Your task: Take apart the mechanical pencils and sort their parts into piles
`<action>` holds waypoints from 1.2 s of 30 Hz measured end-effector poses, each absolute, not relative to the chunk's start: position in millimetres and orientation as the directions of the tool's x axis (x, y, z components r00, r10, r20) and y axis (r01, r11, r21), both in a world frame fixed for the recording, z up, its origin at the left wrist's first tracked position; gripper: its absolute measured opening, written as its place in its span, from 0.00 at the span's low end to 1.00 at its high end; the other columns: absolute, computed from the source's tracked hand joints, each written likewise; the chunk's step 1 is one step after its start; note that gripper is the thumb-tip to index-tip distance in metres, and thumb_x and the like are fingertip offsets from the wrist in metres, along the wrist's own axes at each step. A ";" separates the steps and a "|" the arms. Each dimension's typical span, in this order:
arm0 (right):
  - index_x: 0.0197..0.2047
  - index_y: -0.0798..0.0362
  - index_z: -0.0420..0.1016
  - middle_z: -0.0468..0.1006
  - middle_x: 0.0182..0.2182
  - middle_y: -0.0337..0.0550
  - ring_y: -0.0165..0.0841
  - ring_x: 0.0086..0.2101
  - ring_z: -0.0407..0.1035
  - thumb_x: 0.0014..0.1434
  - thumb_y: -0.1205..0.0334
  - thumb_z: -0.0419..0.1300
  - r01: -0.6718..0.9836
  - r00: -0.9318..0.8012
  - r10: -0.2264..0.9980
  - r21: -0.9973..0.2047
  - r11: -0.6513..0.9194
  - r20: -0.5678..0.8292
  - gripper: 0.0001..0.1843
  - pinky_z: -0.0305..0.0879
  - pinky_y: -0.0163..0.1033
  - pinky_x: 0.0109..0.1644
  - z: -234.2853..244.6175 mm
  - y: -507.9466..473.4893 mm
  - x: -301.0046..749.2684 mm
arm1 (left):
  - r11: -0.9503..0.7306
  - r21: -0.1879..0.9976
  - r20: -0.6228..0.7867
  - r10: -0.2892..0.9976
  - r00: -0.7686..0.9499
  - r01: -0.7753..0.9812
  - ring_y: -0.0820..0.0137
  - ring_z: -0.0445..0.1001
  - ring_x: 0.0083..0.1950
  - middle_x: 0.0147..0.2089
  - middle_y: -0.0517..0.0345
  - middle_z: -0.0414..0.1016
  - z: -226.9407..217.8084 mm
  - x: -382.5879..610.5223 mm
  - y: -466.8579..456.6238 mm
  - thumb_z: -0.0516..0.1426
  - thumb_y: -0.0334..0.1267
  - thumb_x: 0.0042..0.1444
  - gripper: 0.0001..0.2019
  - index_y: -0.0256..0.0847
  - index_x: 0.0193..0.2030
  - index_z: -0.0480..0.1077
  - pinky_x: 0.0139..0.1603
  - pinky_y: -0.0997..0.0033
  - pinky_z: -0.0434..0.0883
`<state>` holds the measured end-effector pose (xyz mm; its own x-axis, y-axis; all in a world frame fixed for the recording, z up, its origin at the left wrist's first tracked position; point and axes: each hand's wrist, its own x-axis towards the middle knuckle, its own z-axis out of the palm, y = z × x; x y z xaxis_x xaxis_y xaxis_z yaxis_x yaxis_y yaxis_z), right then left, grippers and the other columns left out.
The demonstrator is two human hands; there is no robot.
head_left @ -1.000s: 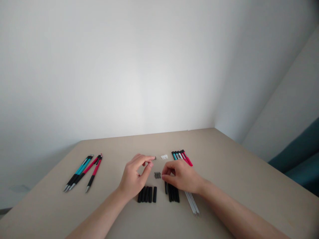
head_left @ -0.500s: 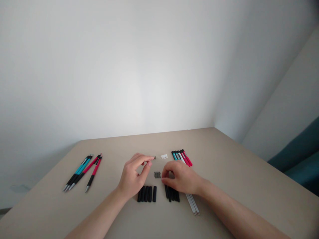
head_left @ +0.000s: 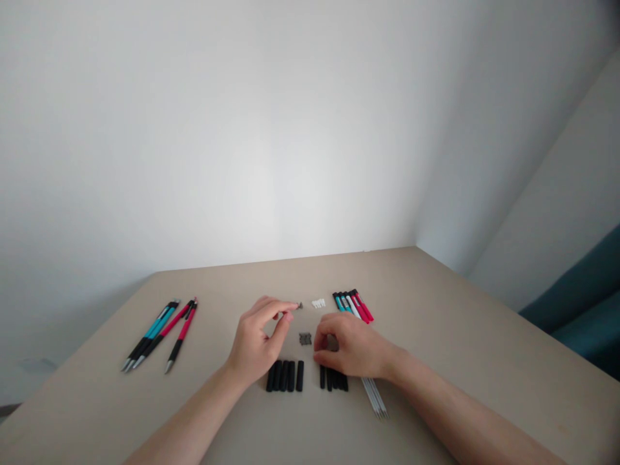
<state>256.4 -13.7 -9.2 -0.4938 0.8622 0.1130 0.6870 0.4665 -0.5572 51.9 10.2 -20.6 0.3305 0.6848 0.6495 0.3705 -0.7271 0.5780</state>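
Observation:
My left hand (head_left: 259, 339) is raised a little above the table (head_left: 436, 336) and pinches a small grey tip (head_left: 299, 305) between thumb and forefinger. My right hand (head_left: 353, 345) lies beside it with its fingers curled down, just over the right row of black grip sleeves (head_left: 333, 380); what is under the fingers is hidden. A second row of black sleeves (head_left: 285, 376) lies below my left hand. Between the two hands sits a little pile of dark grey small parts (head_left: 305, 338).
Several assembled teal and red pens (head_left: 159, 332) lie at the left. Small white pieces (head_left: 318, 303) and several teal and red pen barrels (head_left: 352, 303) lie behind my right hand. White refills (head_left: 374, 395) stick out under my right wrist. A wall stands behind the table.
My right hand has drawn slightly back and curled lower over the right row of sleeves. My left hand keeps its pinch and has barely moved.

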 end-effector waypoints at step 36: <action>0.31 0.51 0.74 0.73 0.35 0.39 0.33 0.38 0.65 0.48 0.58 0.65 0.612 -0.693 0.704 -0.389 0.688 0.156 0.07 0.57 0.35 0.39 -7.0 -27.8 236.2 | -0.567 0.335 0.040 0.806 0.590 0.752 0.76 0.53 0.19 0.15 0.63 0.57 -1.4 37.6 14.0 0.49 0.33 0.50 0.14 0.38 0.15 0.61 0.22 0.74 0.49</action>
<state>236.2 -27.8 -7.0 -0.6926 0.7042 0.1562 0.6121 0.6884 -0.3893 37.6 14.0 -1.4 0.5899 0.8065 0.0401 0.7525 -0.5670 0.3350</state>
